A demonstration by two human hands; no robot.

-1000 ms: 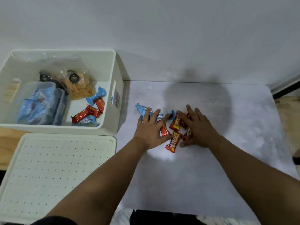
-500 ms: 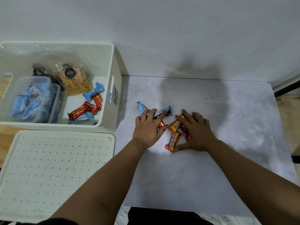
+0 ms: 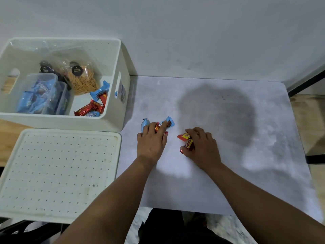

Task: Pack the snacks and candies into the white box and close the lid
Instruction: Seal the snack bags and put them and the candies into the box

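The white box [image 3: 112, 120] stands open at the left, holding clear tubs of blue packets, a bag of orange sticks and a few red and blue candies [image 3: 93, 106]. Its perforated lid [image 3: 58, 173] lies flat in front of it. On the grey table, my left hand [image 3: 151, 143] lies over blue-wrapped candies [image 3: 169, 123] and a red one, fingers curled on them. My right hand [image 3: 202, 147] closes on red-and-yellow candies [image 3: 186, 143]; more may be hidden under the palm.
The grey tabletop [image 3: 228, 155] ends at a white wall behind and a front edge near my body. A wooden surface [image 3: 10, 127] shows under the box at the left. A dark strip and wooden floor lie at the right edge.
My hands have pulled apart, splitting the candy pile: the left drew the blue candies leftward, the right gathered the red ones. My view has shifted slightly downward.
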